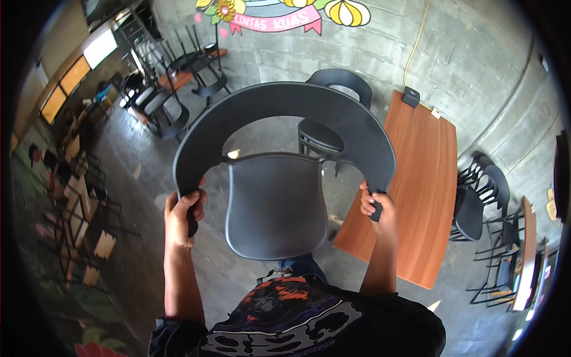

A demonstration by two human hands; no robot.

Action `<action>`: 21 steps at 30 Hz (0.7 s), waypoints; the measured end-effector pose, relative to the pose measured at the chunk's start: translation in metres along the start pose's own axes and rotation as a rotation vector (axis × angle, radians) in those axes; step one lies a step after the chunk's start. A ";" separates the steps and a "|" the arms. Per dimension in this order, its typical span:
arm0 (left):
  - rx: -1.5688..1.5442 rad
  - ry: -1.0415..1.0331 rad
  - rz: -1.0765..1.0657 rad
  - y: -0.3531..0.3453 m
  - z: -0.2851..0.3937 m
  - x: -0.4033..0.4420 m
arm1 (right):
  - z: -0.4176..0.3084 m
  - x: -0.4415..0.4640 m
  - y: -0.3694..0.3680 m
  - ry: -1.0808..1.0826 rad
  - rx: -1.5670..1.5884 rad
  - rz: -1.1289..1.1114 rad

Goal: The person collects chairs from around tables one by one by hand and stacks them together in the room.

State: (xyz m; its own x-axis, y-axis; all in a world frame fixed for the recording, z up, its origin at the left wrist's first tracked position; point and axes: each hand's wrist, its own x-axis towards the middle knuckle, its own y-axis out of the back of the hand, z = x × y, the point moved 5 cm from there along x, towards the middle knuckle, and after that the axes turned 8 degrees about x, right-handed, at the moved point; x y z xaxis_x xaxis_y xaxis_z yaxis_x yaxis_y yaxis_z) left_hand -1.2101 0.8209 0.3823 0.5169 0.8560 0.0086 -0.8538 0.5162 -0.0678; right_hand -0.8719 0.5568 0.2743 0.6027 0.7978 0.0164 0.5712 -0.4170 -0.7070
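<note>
Evidently a black, seemingly plastic chair [276,208], both hands [186,213] gripping its curved armrests.

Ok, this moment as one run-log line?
black chair: held by both armrest ends; left hand: gripping; right hand: gripping; wooden table: right of chair

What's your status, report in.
Left hand, right hand: both gripping black chair, one per side. Held out before body. Brown table close, right side.

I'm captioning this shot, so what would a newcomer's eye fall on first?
Probably the black chair in the middle, its curved armrests gripped by the left hand and right hand. Then the reddish-brown table just right of it, and the pink painted banner reading "LINTAS KUAS" at the top.
</note>
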 end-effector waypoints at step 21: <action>-0.057 0.164 -0.508 -0.171 -0.070 0.455 | -0.077 0.247 0.033 0.248 -0.385 0.542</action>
State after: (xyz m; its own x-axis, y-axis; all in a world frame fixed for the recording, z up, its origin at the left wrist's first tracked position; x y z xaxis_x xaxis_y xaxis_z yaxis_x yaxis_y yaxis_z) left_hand -0.8247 1.1200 0.3283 0.8708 0.4811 -0.1010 -0.4914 0.8580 -0.1494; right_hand -0.6614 0.7063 0.3094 0.9407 0.3311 -0.0745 0.2838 -0.8879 -0.3621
